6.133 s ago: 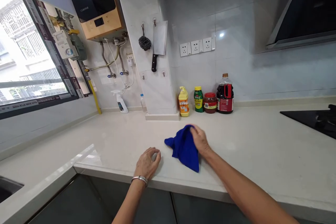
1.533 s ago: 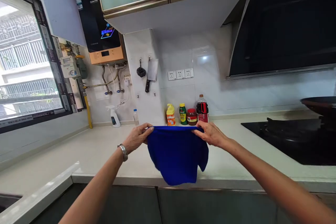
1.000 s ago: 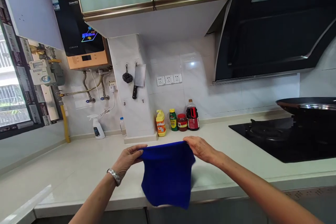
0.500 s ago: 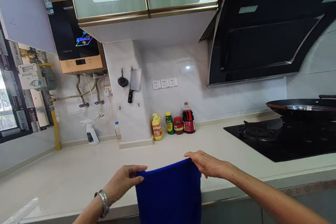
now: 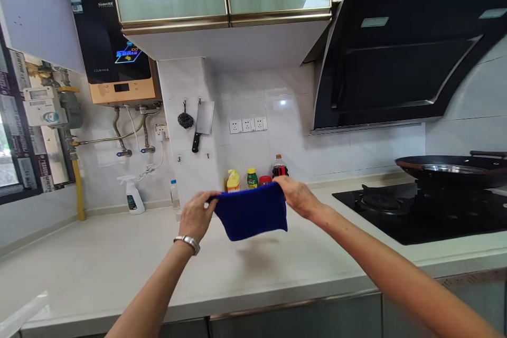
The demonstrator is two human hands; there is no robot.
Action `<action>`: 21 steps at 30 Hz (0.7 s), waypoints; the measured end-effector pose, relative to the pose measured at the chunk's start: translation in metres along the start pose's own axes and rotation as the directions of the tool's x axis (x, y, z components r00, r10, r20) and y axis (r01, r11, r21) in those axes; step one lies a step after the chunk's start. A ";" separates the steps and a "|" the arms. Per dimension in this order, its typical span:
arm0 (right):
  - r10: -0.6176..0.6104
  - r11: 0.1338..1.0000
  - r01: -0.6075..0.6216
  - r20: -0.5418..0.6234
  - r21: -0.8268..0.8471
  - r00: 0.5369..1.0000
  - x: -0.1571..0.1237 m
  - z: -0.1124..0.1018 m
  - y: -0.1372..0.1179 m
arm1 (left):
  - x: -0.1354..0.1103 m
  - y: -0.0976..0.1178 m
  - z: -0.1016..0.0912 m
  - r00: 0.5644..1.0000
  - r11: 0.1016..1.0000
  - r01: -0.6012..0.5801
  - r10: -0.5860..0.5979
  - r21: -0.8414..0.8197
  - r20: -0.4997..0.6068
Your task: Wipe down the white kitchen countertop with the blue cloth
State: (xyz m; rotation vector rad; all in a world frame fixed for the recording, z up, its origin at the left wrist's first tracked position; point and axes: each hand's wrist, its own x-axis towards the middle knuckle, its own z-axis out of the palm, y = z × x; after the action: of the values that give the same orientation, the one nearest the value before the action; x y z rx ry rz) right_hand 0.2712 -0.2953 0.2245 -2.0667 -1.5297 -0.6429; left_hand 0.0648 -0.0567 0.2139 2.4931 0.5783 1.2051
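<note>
Your fingers (image 5: 208, 196) pinch the top edge of a blue cloth (image 5: 249, 215), your left hand (image 5: 195, 216) and right hand (image 5: 300, 198) holding it up above the table (image 5: 158, 259). Cloth and hands hide the lower parts of a yellow squeeze bottle (image 5: 233, 181), a green bottle (image 5: 252, 178), a red jar (image 5: 264, 180) and a dark sauce bottle (image 5: 279, 167).

Nothing legible (bottle labels (image 5: 280, 170) too small)

Left hand (image 5: 196, 216), cloth (image 5: 250, 212), right hand (image 5: 297, 196)
</note>
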 end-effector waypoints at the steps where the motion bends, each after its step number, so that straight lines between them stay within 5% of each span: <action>1: -0.017 1.000 0.018 0.049 -0.011 0.999 -0.014 0.008 -0.003 | -0.015 -0.010 0.005 0.999 1.000 0.013 -0.013 -0.012 0.048; 4: -0.062 0.995 0.082 0.281 -0.061 0.958 -0.074 0.045 -0.014 | -0.080 -0.051 0.028 0.944 0.996 0.089 -0.087 0.009 0.317; 7: -0.093 0.981 0.166 0.508 -0.101 0.856 -0.131 0.084 -0.021 | -0.142 -0.088 0.048 0.798 0.993 0.089 -0.120 0.082 0.591; 10: -0.122 0.984 0.172 0.527 -0.048 0.841 -0.153 0.103 -0.020 | -0.162 -0.100 0.052 0.709 0.987 0.060 -0.148 0.151 0.690; 13: -0.048 0.999 0.044 0.456 0.020 0.888 -0.129 0.101 -0.010 | -0.136 -0.090 0.046 0.738 0.992 0.028 -0.105 0.125 0.667; 16: 0.194 0.978 -0.208 0.360 0.000 0.912 -0.085 0.096 0.000 | -0.095 -0.079 0.052 0.858 0.993 0.117 -0.118 0.034 0.500; 19: 0.445 0.895 -0.438 0.230 -0.084 0.865 -0.058 0.106 -0.001 | -0.076 -0.077 0.083 0.934 0.966 0.256 -0.241 -0.025 0.262; 21: 0.404 0.914 -0.399 0.249 -0.075 0.880 -0.058 0.124 -0.008 | -0.083 -0.076 0.115 0.943 0.975 0.216 -0.198 -0.041 0.268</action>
State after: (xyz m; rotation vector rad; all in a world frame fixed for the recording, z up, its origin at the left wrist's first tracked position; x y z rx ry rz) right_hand 0.2586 -0.2573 0.0938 -2.4632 -1.1594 -0.2365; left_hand 0.0925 -0.0422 0.0563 2.4076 0.6930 0.7880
